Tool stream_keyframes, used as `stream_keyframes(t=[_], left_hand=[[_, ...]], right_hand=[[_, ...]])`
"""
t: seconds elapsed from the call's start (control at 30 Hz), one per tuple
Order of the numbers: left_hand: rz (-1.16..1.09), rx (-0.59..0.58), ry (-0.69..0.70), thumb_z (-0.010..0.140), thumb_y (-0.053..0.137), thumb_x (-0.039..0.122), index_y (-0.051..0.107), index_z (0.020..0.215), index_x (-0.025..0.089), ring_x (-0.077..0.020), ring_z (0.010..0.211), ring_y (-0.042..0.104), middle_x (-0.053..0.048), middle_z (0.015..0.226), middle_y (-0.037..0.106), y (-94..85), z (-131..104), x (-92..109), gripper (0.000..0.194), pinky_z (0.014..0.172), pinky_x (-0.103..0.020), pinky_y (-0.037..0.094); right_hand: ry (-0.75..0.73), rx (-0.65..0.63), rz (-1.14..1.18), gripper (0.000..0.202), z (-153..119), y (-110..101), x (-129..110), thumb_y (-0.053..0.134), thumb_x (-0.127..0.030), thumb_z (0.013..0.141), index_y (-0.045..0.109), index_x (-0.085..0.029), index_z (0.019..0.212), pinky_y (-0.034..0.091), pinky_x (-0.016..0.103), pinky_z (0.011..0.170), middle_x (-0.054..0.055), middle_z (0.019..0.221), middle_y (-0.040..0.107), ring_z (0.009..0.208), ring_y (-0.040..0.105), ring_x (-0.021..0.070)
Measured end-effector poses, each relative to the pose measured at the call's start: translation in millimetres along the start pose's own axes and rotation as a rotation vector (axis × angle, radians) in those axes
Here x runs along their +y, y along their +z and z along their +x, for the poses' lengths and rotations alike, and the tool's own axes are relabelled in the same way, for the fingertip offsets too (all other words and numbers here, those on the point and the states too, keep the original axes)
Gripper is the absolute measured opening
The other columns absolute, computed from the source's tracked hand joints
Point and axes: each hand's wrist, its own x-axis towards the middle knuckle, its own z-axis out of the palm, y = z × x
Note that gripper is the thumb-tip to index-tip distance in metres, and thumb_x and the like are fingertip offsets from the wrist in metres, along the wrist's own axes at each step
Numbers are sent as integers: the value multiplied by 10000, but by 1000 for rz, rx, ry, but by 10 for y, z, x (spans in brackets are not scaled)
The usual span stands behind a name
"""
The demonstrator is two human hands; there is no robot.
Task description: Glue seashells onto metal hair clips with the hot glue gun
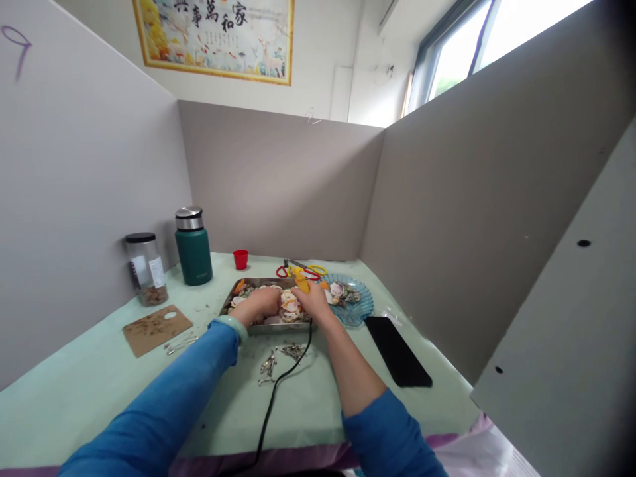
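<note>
A metal tray (281,328) full of small, colourful decorative pieces (291,306) lies in front of me. My left hand (263,303) reaches down over its left part with fingers curled together; what they pinch is hidden. In my right hand (313,301), over the tray's right side, is a yellow glue gun (301,283). A black cord (273,394) runs from near that hand toward the table's front edge. Small metal clips (268,364) lie in loose heaps just in front of the tray.
Right of the tray are a blue scalloped plate (366,306) holding more pieces and a black phone-like slab (400,354). Scissors (318,270) and a red cup (240,259) stand behind. Leftward are a green bottle (193,255), a jar (148,271) and cardboard (149,334). Grey partitions (278,185) enclose the table.
</note>
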Motion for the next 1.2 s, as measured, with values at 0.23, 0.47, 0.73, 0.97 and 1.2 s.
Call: stream_keyframes(t=[0.23, 0.47, 0.73, 0.97, 1.2], left_hand=[[20, -19, -8, 679, 605, 148, 711, 831, 176, -220, 799, 657, -110, 857, 707, -6, -94, -6, 188, 697, -254, 465], [23, -34, -26, 696, 586, 130, 714, 833, 178, -242, 814, 660, -129, 904, 702, 29, -107, -22, 193, 706, -287, 475], [52, -33, -5, 658, 565, 84, 720, 826, 169, -237, 853, 657, -126, 893, 711, 27, -112, -66, 244, 738, -273, 470], [-363, 126, -8, 700, 557, 172, 711, 971, 160, -182, 823, 642, -62, 907, 718, 187, -38, -383, 312, 717, -231, 460], [-421, 248, -40, 708, 592, 226, 738, 850, 179, -196, 807, 638, -53, 836, 718, 211, -7, -467, 209, 734, -255, 456]], right_hand=[[-1, 2, -18, 201, -3, 6, -9, 600, -368, 726, 636, -177, 775, 351, 249, 564, 16, 678, 609, 624, 511, 166], [5, -12, -8, 195, 4, 11, -1, 598, -373, 716, 619, -182, 749, 331, 246, 553, 11, 656, 593, 606, 496, 160], [2, -9, -17, 203, -4, 9, -5, 588, -386, 709, 615, -186, 732, 325, 247, 560, 6, 631, 571, 585, 473, 154], [16, -9, -22, 205, -16, -2, -31, 589, -377, 706, 630, -179, 739, 334, 242, 549, 13, 627, 583, 590, 488, 154], [26, -30, -16, 233, -15, -1, -27, 591, -380, 717, 651, -170, 794, 349, 232, 564, 26, 674, 616, 615, 516, 154]])
